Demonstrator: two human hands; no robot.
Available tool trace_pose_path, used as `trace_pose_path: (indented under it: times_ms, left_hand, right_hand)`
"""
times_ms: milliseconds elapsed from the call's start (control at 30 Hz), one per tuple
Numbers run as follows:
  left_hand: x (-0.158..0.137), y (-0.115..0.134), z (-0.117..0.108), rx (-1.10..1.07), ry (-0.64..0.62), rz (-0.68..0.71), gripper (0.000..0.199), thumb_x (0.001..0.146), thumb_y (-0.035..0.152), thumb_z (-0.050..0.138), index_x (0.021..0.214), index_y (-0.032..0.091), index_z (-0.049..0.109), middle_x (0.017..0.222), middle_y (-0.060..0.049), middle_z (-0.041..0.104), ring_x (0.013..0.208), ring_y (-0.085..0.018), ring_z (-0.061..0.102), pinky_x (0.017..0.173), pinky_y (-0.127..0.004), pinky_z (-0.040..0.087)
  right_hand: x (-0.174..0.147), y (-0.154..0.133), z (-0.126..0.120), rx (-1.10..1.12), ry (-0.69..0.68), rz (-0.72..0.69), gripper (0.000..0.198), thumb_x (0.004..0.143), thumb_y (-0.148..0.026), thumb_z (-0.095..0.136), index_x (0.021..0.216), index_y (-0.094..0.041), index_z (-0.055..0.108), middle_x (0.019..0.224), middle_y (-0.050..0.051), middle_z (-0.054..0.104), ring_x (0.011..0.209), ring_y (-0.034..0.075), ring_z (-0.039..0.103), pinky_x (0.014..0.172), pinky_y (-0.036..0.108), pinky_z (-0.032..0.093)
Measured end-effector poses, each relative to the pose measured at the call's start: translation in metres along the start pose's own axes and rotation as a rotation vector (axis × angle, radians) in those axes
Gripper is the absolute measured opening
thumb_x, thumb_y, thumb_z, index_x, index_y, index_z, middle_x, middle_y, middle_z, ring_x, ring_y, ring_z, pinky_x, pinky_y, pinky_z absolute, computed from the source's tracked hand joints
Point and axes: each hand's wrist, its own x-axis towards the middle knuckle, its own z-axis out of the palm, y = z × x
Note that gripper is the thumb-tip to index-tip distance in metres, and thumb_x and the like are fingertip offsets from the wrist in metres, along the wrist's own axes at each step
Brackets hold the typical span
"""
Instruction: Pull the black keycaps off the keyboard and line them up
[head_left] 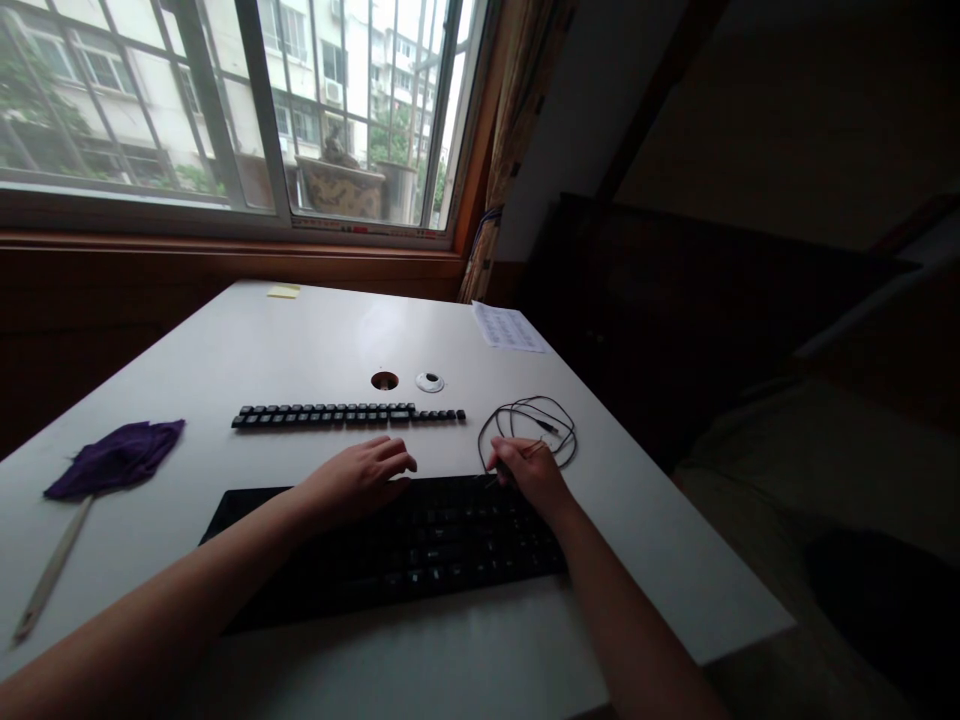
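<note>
At the keyboard (457,550), my right hand (531,474) pinches a thin tool (491,484), best held steady; my left hand (361,474) looks loose, empty.

Keyboard (442,545) partly hidden, forearms (187,600) cut off, printed paper (510,328) unreadable

Left forearm (199,575) bare, smooth, tapering to the wrist (309,502), left hand (364,468) bare, fingers (394,464) slender with rounded tips, right forearm (626,605) likewise bare, tapering, right hand (531,472) bare, fine detail dim
</note>
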Motion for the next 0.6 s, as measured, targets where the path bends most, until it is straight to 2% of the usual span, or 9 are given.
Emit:
trace_pose_path:
  times_ms: [67,133,300,600]
  left_hand:
    - [0.001,0.005,-0.004,0.089,0.008,0.065,0.018,0.098,0.023,0.046,0.11,0.018,0.059,0.101,-0.008,0.061,0.09,-0.021,0.058,0.081,-0.035,0.051]
    - [0.002,0.012,-0.007,0.159,0.016,0.128,0.02,0.098,0.02,0.044,0.11,0.018,0.06,0.096,-0.007,0.062,0.083,-0.02,0.056,0.076,-0.034,0.051]
    - [0.003,0.026,-0.011,0.235,0.023,0.248,0.021,0.099,0.022,0.045,0.114,0.018,0.059,0.089,-0.006,0.062,0.076,-0.019,0.053,0.069,-0.033,0.049]
    - [0.004,0.032,-0.012,0.223,0.046,0.287,0.025,0.099,0.024,0.047,0.121,0.017,0.056,0.091,-0.007,0.062,0.077,-0.019,0.054,0.066,-0.032,0.049]
  right_hand:
    - [-0.001,-0.005,0.003,0.002,-0.047,0.009,0.048,0.092,-0.053,0.051,0.068,-0.015,0.069,0.05,0.0,0.057,0.045,0.011,0.05,0.047,0.022,0.036]
    - [-0.003,-0.011,0.006,-0.005,-0.079,0.012,0.047,0.092,-0.053,0.051,0.071,-0.015,0.07,0.052,0.0,0.059,0.045,0.01,0.05,0.046,0.021,0.036]
    - [-0.008,-0.024,0.016,-0.04,-0.091,0.004,0.047,0.094,-0.053,0.048,0.074,-0.017,0.071,0.056,0.001,0.062,0.045,0.01,0.049,0.046,0.022,0.037]
    - [-0.016,-0.041,0.034,-0.01,-0.15,-0.015,0.046,0.096,-0.053,0.046,0.079,-0.018,0.07,0.059,-0.001,0.062,0.046,0.01,0.05,0.047,0.022,0.04]
